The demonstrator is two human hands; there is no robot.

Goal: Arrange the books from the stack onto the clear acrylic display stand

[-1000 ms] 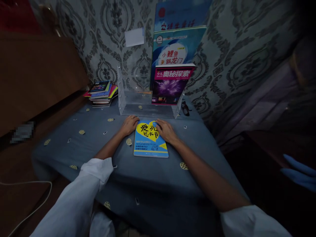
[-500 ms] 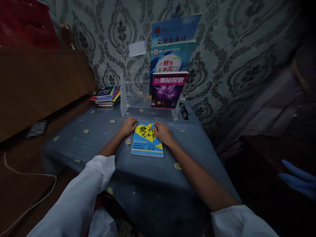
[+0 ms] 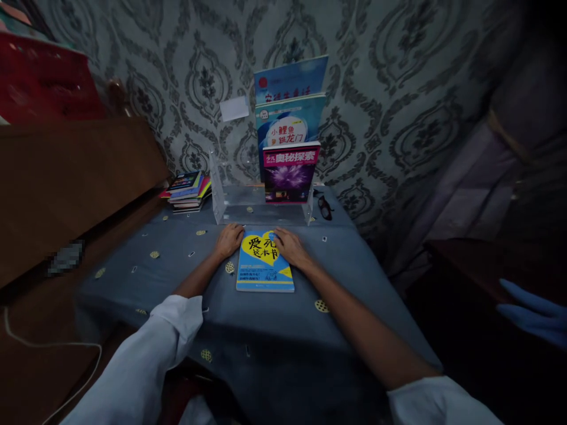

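A blue book with a yellow heart (image 3: 261,268) lies flat on the cloth-covered table (image 3: 177,283). At its upper left edge rests my left hand (image 3: 230,239), fingers bent and close together against the edge. My right hand (image 3: 290,247) lies over the book's upper right corner, its fingers slightly apart on the cover. Just behind the book stands a clear acrylic rack (image 3: 239,213). On the rack's right side, a purple and pink book (image 3: 290,177) stands in front of a blue-green book (image 3: 290,124) and a taller blue book (image 3: 292,77).
A stack of several books (image 3: 188,192) sits at the back left of the table. Dark glasses (image 3: 325,208) lie right of the rack. A white card (image 3: 234,109) is on the patterned wall. Blue finger-like shapes (image 3: 531,310) show at the far right.
The view has tilted up and shifted slightly, so the rack and its books appear lower. Both hands remain at the blue book, which has not visibly moved on the table.
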